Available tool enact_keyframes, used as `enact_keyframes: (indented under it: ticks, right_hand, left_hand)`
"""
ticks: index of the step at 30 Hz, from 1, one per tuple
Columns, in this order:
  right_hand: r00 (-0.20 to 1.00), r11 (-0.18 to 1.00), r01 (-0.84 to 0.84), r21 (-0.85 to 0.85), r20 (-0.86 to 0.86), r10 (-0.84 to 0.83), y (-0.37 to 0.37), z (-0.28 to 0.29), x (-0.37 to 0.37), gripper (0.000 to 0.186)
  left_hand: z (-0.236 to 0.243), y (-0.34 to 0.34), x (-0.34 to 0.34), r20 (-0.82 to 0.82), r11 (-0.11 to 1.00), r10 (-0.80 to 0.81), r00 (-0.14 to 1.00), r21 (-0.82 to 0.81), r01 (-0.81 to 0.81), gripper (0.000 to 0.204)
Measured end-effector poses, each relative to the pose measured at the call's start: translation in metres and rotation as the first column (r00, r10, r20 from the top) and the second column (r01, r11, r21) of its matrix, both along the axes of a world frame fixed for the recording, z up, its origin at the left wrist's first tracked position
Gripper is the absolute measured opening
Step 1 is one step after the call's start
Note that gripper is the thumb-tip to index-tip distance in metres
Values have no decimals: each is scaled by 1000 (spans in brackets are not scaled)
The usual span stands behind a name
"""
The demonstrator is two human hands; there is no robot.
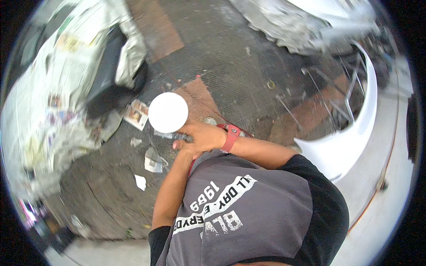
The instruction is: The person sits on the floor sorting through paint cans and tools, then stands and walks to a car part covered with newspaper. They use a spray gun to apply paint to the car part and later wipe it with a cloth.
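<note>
My right hand point(204, 136), with a red watch on the wrist, is closed around what looks like a spray gun. Its round white cup top point(168, 112) faces up, and dark grey metal parts point(184, 137) show beneath it by the fingers. My left forearm point(174, 188) reaches up to the same spot. The left hand lies mostly hidden under the right one, so its fingers cannot be read. A thin red hose point(245, 132) shows beside the right wrist.
On the left stands a large object covered in newspaper point(49, 106), with a black part point(108, 73) exposed. A curved white panel point(355, 137) rests by a thin metal stand point(353, 84) at right. Grey sheeting point(288, 24) hangs far right. Paper scraps point(140, 182) litter the dark floor.
</note>
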State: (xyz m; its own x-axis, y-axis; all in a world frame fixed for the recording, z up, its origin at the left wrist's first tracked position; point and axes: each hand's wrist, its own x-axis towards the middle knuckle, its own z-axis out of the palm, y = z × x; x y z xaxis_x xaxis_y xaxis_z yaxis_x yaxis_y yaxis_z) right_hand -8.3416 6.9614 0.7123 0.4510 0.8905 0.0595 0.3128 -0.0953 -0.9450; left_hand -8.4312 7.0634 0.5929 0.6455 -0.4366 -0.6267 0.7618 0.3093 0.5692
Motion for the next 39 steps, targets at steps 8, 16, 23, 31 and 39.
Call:
enact_keyframes:
  ticks: [8, 16, 23, 31, 39]
  right_hand:
    - [984, 984, 176, 5, -25, -175, -27, 16, -55, 69]
    - [949, 949, 314, -27, -8, -314, -12, -14, -173, 69]
    - [932, 931, 362, -43, 15, -361, 0, 1, -234, 71]
    - [904, 908, 418, -27, 110, -413, 18, -30, -260, 65]
    - [931, 936, 345, -67, -100, -350, 25, 2, -254, 76]
  left_hand:
    - [-19, 3, -25, 8, 971, -238, 971, -18, 238, 35]
    - [-39, 20, -114, 40, 930, -360, 932, -61, 362, 37]
    - [-45, 36, -174, 30, 922, -378, 925, -80, 380, 38]
    - [-53, 41, -207, 81, 918, -374, 924, -107, 381, 40]
    - [-56, 43, -225, 121, 933, -313, 942, -146, 329, 42]
